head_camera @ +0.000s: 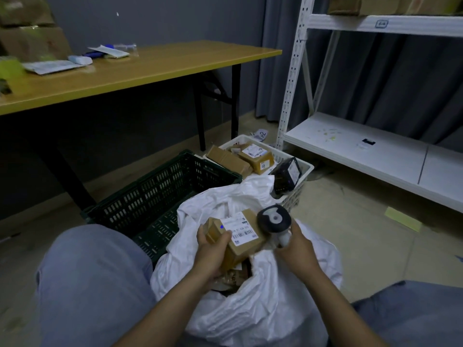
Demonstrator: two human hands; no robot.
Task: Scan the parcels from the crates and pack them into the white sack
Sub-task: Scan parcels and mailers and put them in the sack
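My left hand grips a small brown cardboard parcel with a white barcode label on top, held over the open mouth of the white sack. A blue dot of light sits on the label's left edge. My right hand holds a dark handheld scanner by its white handle, its head right beside the parcel's label. Other brown parcels lie inside the sack under the held one. A white crate behind the sack holds brown parcels and a black packet. The dark green crate stands left of the sack.
A yellow-topped table with papers and small packets stands at the back left. White metal shelving fills the right side. My knees in light blue trousers flank the sack. A yellow slip lies on the tiled floor.
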